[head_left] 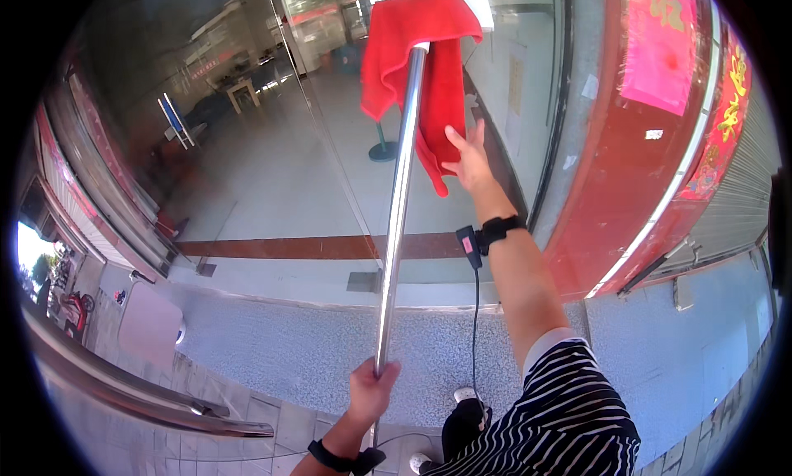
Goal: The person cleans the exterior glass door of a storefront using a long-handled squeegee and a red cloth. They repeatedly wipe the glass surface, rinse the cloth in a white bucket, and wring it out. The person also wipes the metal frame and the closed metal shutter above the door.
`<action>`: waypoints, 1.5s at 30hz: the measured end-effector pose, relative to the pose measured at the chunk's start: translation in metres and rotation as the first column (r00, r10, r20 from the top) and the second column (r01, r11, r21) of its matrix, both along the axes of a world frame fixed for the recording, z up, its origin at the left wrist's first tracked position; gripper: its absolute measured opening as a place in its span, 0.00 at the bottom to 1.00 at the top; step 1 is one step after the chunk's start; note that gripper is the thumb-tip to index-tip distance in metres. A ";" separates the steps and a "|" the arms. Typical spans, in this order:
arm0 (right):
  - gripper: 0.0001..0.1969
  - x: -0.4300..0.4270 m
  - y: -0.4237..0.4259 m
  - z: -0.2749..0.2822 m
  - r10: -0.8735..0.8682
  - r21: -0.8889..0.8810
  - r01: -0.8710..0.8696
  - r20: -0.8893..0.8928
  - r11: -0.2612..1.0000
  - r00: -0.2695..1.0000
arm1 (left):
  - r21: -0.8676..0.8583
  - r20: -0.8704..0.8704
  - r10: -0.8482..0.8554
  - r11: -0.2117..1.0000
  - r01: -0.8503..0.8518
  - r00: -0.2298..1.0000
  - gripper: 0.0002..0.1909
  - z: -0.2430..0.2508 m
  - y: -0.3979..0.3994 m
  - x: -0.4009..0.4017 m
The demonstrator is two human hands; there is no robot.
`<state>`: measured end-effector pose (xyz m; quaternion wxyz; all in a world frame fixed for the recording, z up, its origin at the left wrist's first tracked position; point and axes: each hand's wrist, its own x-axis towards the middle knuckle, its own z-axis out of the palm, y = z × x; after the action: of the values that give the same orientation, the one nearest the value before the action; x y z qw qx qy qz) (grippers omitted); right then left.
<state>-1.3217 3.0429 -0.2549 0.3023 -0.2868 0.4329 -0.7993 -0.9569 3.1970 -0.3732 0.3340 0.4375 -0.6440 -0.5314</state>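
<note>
My left hand [371, 389] is closed around the lower part of a long shiny metal pole [401, 191]. The pole rises ahead of me towards a glass shopfront. A red cloth [417, 18] is draped over its upper end and hides whatever head is there. One long fold of the cloth hangs down right of the pole. Beside that fold my right hand [468, 154] is raised with its fingers spread, holding nothing; whether a fingertip touches the cloth I cannot tell.
Glass doors [247, 185] stand ahead, with a floor strip [346, 247] at their foot. A red pillar [594, 185] with pink paper rises at right. Metal railings [142, 395] reach in from lower left, near a pale board [150, 321]. A cable [476, 327] hangs from my right wrist.
</note>
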 end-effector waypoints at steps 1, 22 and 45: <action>0.53 -0.017 -0.019 0.021 0.052 0.101 -0.035 -0.164 0.994 0.985 | 0.091 -0.002 -0.046 0.995 0.046 0.999 0.12 0.000 0.002 0.000; 0.03 0.032 0.069 -0.238 0.047 0.288 -0.037 -0.028 0.957 0.999 | 0.486 0.803 -0.077 0.659 -0.574 0.592 0.16 -0.073 0.369 0.305; 0.15 0.607 0.291 -0.382 0.915 0.972 -0.047 -0.233 0.231 -0.329 | 0.298 0.766 0.555 0.141 -0.944 0.325 0.16 -0.179 0.605 0.494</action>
<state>-0.7145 3.3341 -0.6364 0.3786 -0.7575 0.5196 0.1134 -0.4626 3.8022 -0.5519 0.1863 0.9131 -0.1040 -0.3474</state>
